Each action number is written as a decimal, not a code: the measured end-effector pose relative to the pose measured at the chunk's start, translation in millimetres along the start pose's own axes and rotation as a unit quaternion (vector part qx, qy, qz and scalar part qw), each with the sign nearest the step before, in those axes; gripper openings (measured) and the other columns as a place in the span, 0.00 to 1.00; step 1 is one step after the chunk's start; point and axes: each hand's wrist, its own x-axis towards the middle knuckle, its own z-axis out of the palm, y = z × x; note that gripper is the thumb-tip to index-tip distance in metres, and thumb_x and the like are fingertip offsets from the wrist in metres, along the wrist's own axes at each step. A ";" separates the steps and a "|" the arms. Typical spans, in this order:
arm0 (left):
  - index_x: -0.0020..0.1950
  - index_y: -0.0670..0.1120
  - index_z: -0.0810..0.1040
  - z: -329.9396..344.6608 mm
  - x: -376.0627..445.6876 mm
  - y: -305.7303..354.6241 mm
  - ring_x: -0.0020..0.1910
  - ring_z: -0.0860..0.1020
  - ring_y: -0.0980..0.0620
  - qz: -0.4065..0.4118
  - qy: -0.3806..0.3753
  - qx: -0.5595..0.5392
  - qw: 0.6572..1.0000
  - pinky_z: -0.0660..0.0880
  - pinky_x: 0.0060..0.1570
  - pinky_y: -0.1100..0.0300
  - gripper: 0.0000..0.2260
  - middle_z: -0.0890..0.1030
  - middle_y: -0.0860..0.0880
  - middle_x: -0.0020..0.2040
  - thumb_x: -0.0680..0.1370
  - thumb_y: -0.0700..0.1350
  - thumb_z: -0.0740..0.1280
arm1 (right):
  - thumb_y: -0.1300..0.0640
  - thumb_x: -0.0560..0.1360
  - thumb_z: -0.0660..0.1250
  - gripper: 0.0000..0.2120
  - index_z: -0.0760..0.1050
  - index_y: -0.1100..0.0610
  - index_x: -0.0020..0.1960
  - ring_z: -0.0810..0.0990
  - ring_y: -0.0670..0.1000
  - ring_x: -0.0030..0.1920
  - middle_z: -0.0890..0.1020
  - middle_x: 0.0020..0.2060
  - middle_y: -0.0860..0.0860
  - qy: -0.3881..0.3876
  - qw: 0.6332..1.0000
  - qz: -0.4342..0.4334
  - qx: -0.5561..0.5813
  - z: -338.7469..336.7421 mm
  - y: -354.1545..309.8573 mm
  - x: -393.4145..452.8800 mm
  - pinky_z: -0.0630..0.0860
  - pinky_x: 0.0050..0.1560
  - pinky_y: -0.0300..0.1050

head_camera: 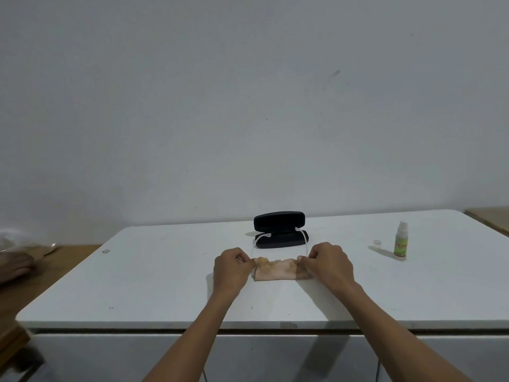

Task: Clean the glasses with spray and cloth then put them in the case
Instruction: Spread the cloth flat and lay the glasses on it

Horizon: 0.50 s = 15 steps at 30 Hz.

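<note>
Both hands pinch the cloth (276, 271) and clear glasses (278, 244): left hand (232, 268) at one end, right hand (329, 264) opposite; open case (281, 230) just beyond them.

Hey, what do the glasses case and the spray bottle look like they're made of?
Glasses case: black and matte, likely a fabric- or leatherette-covered hard shell; it stands open, holding its shape. Spray bottle: probably plastic, translucent whitish nozzle, glossy green label.
</note>
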 end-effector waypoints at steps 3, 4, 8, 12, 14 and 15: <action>0.29 0.48 0.74 3.3 2.2 0.7 0.31 0.75 0.50 -0.004 0.010 0.039 0.999 0.71 0.35 0.58 0.16 0.77 0.53 0.28 0.70 0.49 0.78 | 0.44 0.74 0.72 0.14 0.77 0.53 0.37 0.81 0.52 0.39 0.80 0.34 0.46 -0.005 1.000 0.004 -0.010 0.4 -0.4 0.1 0.67 0.33 0.41; 0.30 0.48 0.73 3.7 2.0 1.5 0.32 0.76 0.50 -0.003 0.013 0.054 0.998 0.70 0.34 0.59 0.16 0.78 0.53 0.29 0.70 0.51 0.78 | 0.44 0.74 0.72 0.14 0.79 0.53 0.39 0.81 0.52 0.40 0.81 0.35 0.46 -0.006 1.000 0.002 -0.010 0.0 -0.7 0.1 0.67 0.34 0.41; 0.40 0.50 0.76 3.5 0.6 1.8 0.35 0.78 0.50 0.015 0.022 0.040 0.999 0.69 0.35 0.58 0.13 0.80 0.52 0.34 0.70 0.52 0.78 | 0.40 0.71 0.73 0.13 0.79 0.49 0.46 0.81 0.50 0.44 0.82 0.41 0.44 -0.009 1.000 -0.008 0.021 -4.1 0.5 1.1 0.69 0.37 0.43; 0.45 0.56 0.79 1.2 -2.5 -2.2 0.33 0.74 0.56 0.102 -0.010 0.004 0.995 0.75 0.40 0.56 0.10 0.82 0.56 0.43 0.71 0.44 0.78 | 0.44 0.71 0.74 0.11 0.78 0.45 0.50 0.82 0.48 0.44 0.85 0.38 0.43 0.005 0.998 -0.036 0.056 -10.5 1.1 0.9 0.69 0.35 0.40; 0.44 0.58 0.80 0.9 -2.6 -4.8 0.33 0.75 0.57 0.131 -0.023 0.003 0.991 0.77 0.41 0.55 0.12 0.82 0.57 0.42 0.73 0.40 0.75 | 0.48 0.71 0.74 0.09 0.78 0.45 0.49 0.82 0.46 0.43 0.85 0.36 0.42 0.015 0.996 -0.047 0.077 -11.5 1.4 -0.3 0.70 0.36 0.40; 0.44 0.58 0.82 0.6 -2.4 -5.5 0.34 0.77 0.57 0.138 -0.024 0.001 0.990 0.78 0.41 0.54 0.13 0.83 0.57 0.41 0.74 0.38 0.73 | 0.50 0.71 0.74 0.07 0.78 0.45 0.48 0.81 0.45 0.42 0.85 0.35 0.42 0.018 0.995 -0.051 0.082 -11.1 1.7 -0.4 0.70 0.36 0.40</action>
